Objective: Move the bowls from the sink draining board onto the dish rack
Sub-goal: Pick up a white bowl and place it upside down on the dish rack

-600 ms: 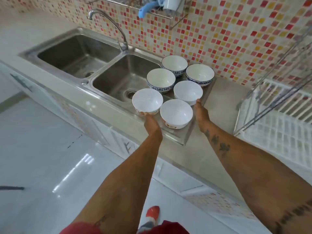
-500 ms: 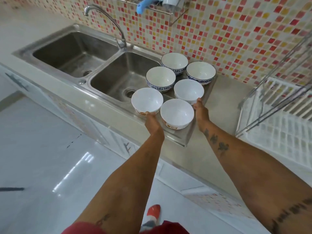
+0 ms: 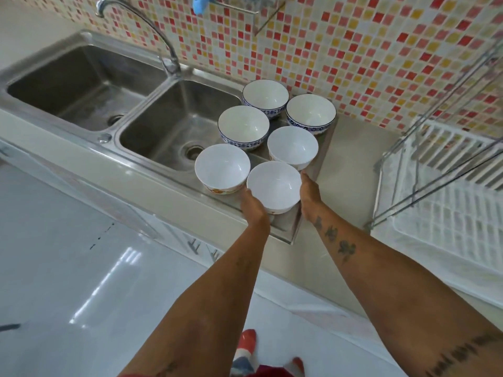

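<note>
Several bowls stand on the steel draining board (image 3: pixel 287 227) to the right of the sink. The three at the back have blue patterned sides, such as one (image 3: pixel 243 126). The three in front are white. My left hand (image 3: pixel 251 205) presses the left side of the nearest white bowl (image 3: pixel 273 185). On its right side lies my right hand (image 3: pixel 309 194), so the bowl is cupped between both. It still looks to be resting on the board. Off to the right is the white dish rack (image 3: pixel 449 227), with nothing in it.
A double steel sink (image 3: pixel 174 126) with a curved tap (image 3: pixel 152 25) lies left of the board. Another white bowl (image 3: pixel 221 167) stands close to my left hand. Slanted metal rods (image 3: pixel 435 170) frame the rack. A mosaic tiled wall runs behind.
My left hand has slid right, from below the left front bowl to the left side of the nearest bowl. My right hand has closed in on that bowl's right side.
</note>
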A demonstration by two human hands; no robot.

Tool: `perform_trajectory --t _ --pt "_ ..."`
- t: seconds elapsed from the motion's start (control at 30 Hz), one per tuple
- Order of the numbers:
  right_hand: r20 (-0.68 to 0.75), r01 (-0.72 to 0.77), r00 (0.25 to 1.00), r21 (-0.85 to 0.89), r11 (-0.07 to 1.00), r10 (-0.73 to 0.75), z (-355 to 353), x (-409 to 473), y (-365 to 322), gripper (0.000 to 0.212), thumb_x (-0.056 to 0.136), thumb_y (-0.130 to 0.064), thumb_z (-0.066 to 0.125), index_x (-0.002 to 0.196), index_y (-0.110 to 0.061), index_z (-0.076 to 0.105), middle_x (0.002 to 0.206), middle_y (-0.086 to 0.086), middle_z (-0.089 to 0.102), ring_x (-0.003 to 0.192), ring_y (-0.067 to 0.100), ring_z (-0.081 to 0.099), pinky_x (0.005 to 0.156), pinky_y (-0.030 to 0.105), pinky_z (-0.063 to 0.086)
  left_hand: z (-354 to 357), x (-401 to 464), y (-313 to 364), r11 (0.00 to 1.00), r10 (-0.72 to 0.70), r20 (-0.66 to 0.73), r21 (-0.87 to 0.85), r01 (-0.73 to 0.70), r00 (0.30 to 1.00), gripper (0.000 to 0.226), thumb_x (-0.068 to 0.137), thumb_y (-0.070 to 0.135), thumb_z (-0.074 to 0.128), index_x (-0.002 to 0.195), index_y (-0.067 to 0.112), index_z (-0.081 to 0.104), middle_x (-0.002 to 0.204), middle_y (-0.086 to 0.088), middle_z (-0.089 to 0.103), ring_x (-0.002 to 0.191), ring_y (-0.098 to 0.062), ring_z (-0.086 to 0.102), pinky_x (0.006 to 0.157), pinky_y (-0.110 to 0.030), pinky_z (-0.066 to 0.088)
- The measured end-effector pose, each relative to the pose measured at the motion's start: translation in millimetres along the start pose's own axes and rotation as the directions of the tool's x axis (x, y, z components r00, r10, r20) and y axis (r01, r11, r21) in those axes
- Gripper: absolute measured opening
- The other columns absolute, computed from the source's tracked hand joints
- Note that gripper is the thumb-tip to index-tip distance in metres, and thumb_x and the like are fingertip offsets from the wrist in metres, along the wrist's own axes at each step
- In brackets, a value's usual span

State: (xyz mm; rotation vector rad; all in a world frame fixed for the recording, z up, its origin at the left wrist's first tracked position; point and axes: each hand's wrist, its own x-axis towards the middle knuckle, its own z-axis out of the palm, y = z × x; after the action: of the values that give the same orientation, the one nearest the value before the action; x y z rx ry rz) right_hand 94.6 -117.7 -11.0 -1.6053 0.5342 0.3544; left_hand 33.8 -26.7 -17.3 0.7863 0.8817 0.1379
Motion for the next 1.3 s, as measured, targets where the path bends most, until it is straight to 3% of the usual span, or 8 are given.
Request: perform_trajectory --t 0.3,0.57,0.67,0.77,0.9,1.03,1.17,1.3 --pt "-0.074 0.251 0.966 0.043 0.967 -0.248 -6 -22 -29 0.027 0.097 -0.027 0.043 0.11 -0.012 0.061 0.11 0.008 0.061 0.099 0.024 0.056 0.084 0.033 0.046 32 -39 20 0.99 0.119 0.029 -0.081 -0.116 0.993 0.043 0.095 0.04 0.038 0.133 0.027 0.054 0.136 -0.005 0.058 0.124 -0.028 0.055 0.105 -0.043 0.047" --pt "-0.228 0.749 0.636 -0.047 0.661 -0.737 -49 -98 -149 0.033 0.102 -0.018 0.032 0.127 -0.008 0.052 0.131 0.01 0.057 0.115 0.021 0.053 0.097 0.035 0.044 107 -125 113 0.968 0.198 0.317 -0.214 -0.134 0.928 0.02 0.098 0.043 0.041 0.097 0.033 0.059 0.099 0.001 0.066 0.089 -0.017 0.061 0.1 -0.042 0.051" --pt "-0.306 0.86 0.48 -0.02 0.51 -0.822 -82 -140 -198 0.035 0.101 -0.016 0.033 0.132 -0.013 0.047 0.136 0.005 0.052 0.121 0.02 0.051 0.099 0.035 0.045 138 -171 142 0.978 0.164 0.52 -0.198 -0.068 0.839 0.026 0.097 0.043 0.04 0.099 0.031 0.062 0.107 -0.001 0.067 0.098 -0.025 0.063 0.102 -0.049 0.049" --pt "-0.378 0.91 0.369 -0.037 0.412 -0.849 -123 -176 -229 0.033 0.1 -0.016 0.033 0.128 -0.011 0.05 0.123 -0.001 0.056 0.11 0.015 0.054 0.091 0.032 0.047 164 -208 160 0.995 -0.011 0.807 -0.049 0.085 0.59 0.048 0.081 0.042 0.058 0.128 0.031 0.061 0.138 -0.006 0.06 0.125 -0.037 0.055 0.103 -0.06 0.041" --pt "-0.467 0.94 0.262 -0.075 0.333 -0.844 -192 -202 -251 0.023 0.099 -0.016 0.034 0.106 -0.008 0.055 0.093 -0.008 0.056 0.079 -0.006 0.051 0.063 0.013 0.04 198 -265 152 0.984 -0.174 0.934 0.149 0.102 0.311 0.06 0.077 0.038 0.059 0.136 0.026 0.055 0.147 -0.013 0.05 0.132 -0.042 0.047 0.104 -0.065 0.036" --pt "-0.54 0.95 0.196 -0.1 0.294 -0.818 -263 -218 -263 0.016 0.099 -0.01 0.036 0.091 -0.015 0.049 0.082 -0.012 0.052 0.065 -0.015 0.047 0.056 0.006 0.035 230 -326 130 0.963 -0.258 0.94 0.269 -0.022 0.225 0.041 0.087 0.047 0.048 0.109 0.017 0.063 0.103 -0.017 0.073 0.099 -0.041 0.062 0.077 -0.06 0.054" --pt "-0.588 0.95 0.184 -0.099 0.296 -0.788 -334 -238 -262 0.021 0.1 -0.014 0.035 0.083 -0.021 0.044 0.086 -0.01 0.05 0.066 -0.016 0.048 0.055 0.007 0.039 276 -360 99 0.929 -0.354 0.914 0.368 -0.038 0.199 0.06 0.083 0.054 0.06 0.129 0.016 0.056 0.134 -0.022 0.055 0.118 -0.045 0.055 0.097 -0.066 0.045" --pt "-0.517 0.885 0.316 -0.141 0.443 -0.796 -406 -244 -251 0.024 0.101 -0.034 0.029 0.103 -0.023 0.05 0.111 0.002 0.054 0.099 0.015 0.054 0.077 0.032 0.049 317 -387 60 0.921 -0.309 0.929 0.346 -0.179 0.205 0.051 0.083 0.053 0.066 0.113 0.011 0.066 0.109 -0.011 0.05 0.102 -0.033 0.053 0.082 -0.064 0.055"
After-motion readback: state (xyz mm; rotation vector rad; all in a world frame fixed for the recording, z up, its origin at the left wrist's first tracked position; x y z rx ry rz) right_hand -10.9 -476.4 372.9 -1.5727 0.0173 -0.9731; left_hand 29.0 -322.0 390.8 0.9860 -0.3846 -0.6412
